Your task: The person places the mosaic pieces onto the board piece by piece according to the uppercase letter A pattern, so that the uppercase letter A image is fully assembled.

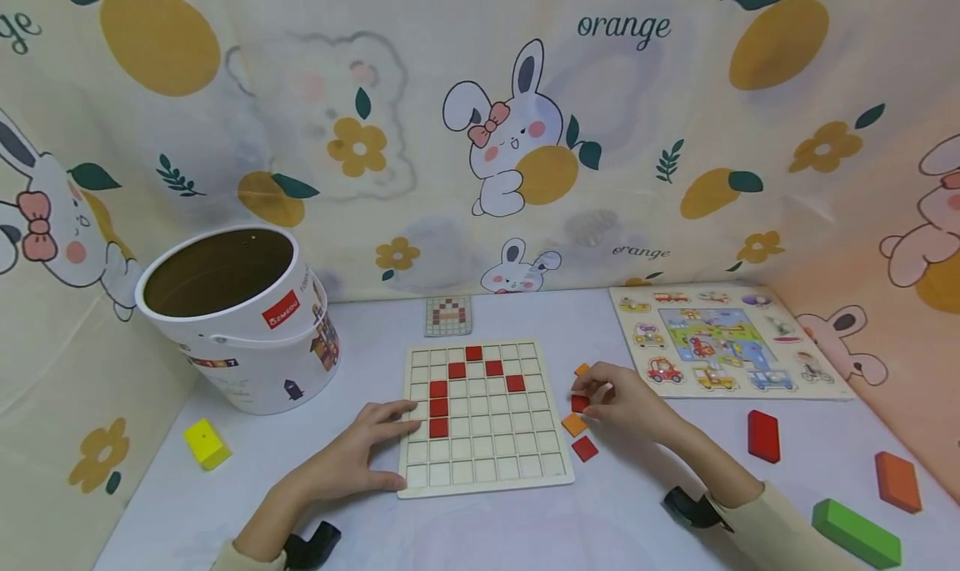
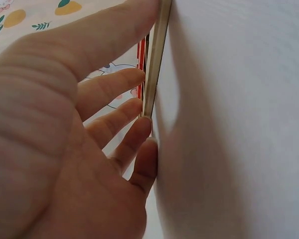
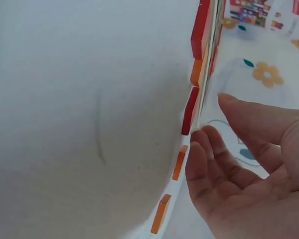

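Observation:
A pale grid board (image 1: 495, 446) lies on the table with several red square tiles (image 1: 438, 407) in its cells, stepping up to a peak and down again. My left hand (image 1: 363, 446) rests along its left edge, the thumb at the lower corner and the loosely extended fingertips touching the side. To the right of the board, loose tiles form a short column. My right hand (image 1: 618, 400) is over a loose red tile (image 1: 580, 403), near an orange tile (image 1: 574, 424) and a lower red tile (image 1: 585, 448). In the right wrist view its thumb and fingers (image 3: 204, 164) stand apart, with nothing visible between them.
Behind the board lies a small pattern card (image 1: 448, 316). A white bucket (image 1: 247, 363) stands at the left, near a yellow block (image 1: 207, 444). At the right are a vehicle puzzle board (image 1: 645, 367), a red block (image 1: 763, 436), an orange block (image 1: 897, 482) and a green block (image 1: 857, 533).

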Tool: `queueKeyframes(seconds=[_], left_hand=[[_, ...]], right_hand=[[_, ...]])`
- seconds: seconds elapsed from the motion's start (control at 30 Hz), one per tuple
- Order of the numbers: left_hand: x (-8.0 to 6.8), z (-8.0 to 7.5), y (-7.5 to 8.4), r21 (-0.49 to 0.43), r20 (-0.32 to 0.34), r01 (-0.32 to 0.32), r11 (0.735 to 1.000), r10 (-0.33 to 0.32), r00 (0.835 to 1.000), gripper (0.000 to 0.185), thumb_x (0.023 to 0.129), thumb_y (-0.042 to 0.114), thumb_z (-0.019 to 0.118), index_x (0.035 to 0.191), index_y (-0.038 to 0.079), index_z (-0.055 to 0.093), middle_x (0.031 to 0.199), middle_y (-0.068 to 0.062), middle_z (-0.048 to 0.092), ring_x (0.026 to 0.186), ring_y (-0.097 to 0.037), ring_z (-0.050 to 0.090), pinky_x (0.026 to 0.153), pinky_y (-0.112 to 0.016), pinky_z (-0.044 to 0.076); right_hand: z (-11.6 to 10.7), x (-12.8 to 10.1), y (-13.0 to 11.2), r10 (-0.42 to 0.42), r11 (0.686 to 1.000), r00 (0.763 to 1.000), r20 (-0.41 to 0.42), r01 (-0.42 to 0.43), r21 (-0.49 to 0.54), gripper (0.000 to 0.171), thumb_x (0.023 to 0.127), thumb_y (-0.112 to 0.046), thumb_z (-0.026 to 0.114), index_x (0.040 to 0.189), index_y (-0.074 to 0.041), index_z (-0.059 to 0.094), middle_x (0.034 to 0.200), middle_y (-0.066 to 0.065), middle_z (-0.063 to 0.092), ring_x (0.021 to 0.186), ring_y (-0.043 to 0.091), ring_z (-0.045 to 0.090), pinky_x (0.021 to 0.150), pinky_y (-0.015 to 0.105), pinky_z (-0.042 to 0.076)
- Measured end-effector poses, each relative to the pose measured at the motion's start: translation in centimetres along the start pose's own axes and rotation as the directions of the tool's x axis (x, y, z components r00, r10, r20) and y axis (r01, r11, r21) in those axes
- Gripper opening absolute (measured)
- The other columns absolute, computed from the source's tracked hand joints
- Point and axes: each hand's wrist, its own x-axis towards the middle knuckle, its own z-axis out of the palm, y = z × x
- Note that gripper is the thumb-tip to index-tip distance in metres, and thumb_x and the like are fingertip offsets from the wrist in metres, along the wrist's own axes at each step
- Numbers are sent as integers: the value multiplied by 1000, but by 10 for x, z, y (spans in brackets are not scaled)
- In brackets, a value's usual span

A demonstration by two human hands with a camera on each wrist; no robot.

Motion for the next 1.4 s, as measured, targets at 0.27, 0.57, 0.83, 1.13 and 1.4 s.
queueKeyframes(seconds=[0.27,0.57,0.83,1.13,1.4], left_hand=[[-1,0,0,12,-12,-23,1000,23,1000,74,76,45,84,140,16,59,157,-1,36,139,-27,29,111,-59,33],[-1,-1,-1,25,-20,-45,999,46,999,74,76,45,84,140,16,59,156,-1,36,138,-25,30,111,-59,33],[-1,0,0,26,-23,-50,998,51,998,74,76,45,83,139,15,60,157,-2,36,138,-26,31,110,-59,33],[-2,1,-1,26,-29,-48,999,48,998,74,76,47,83,140,16,59,157,-1,36,138,-27,31,110,-60,33],[-2,0,0,21,-22,-49,999,49,999,74,77,47,82,140,16,59,157,-2,36,138,-26,31,110,-60,33]], right_hand=[[2,-3,3,-8,1000,1000,1,8,-5,29,78,8,77,103,-2,69,99,7,65,90,26,56,76,29,51],[5,-2,8,42,999,999,0,-42,17,27,81,7,75,106,-4,69,99,4,66,91,23,56,77,29,50],[4,-2,13,75,995,997,28,-77,71,27,85,5,72,110,-2,68,102,6,65,91,24,54,74,24,49],[2,-3,10,48,997,997,52,-51,63,26,83,6,73,108,-2,69,95,6,61,87,24,52,72,23,47],[-1,9,0,-15,999,996,86,12,37,17,85,8,69,99,-3,70,90,4,66,81,19,55,70,25,49]])
